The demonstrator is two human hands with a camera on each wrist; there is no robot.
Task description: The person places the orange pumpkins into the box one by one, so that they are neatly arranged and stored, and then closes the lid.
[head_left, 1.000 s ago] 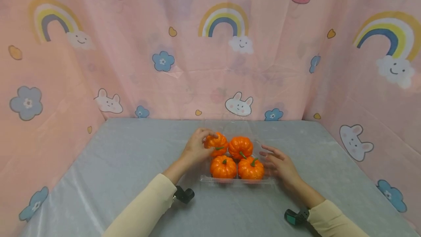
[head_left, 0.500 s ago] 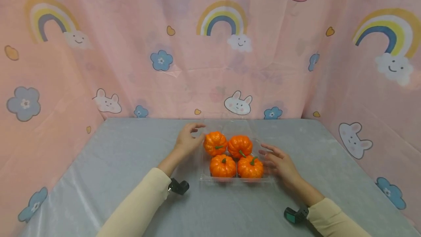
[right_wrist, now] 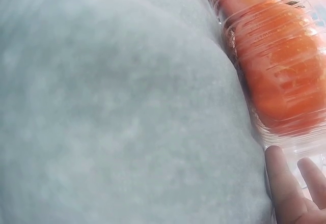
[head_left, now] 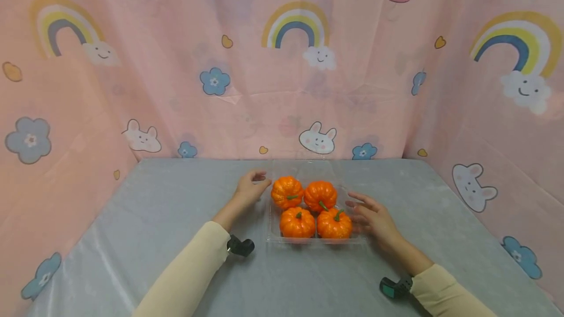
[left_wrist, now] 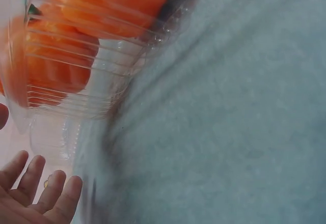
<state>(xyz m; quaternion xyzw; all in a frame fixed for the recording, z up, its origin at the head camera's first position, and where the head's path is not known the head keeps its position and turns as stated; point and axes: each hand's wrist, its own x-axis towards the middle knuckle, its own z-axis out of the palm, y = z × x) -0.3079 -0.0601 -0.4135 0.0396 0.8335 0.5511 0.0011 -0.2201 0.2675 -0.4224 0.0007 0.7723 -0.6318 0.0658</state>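
Note:
A clear plastic clamshell box [head_left: 282,240] lies on the table with several small orange pumpkins in it. At its back left sits one pumpkin [head_left: 286,192] with its green stem toward the front. My left hand [head_left: 248,191] is just left of the box, its fingers relaxed and holding nothing; in the left wrist view those fingers [left_wrist: 63,196] look apart from the ribbed plastic wall [left_wrist: 97,66]. At the box's right side my right hand [head_left: 376,220] has its fingers extended along the wall. From the right wrist, a fingertip [right_wrist: 275,155] appears against the plastic.
The raised transparent lid [head_left: 304,168] stands behind the pumpkins and is hard to make out. A grey cloth covers the table [head_left: 185,185]. Pink printed curtain [head_left: 255,111] closes off the back and both sides.
My left hand has let go of the back-left pumpkin and drawn away to the left, out of the box. The right hand has stayed by the box's right side.

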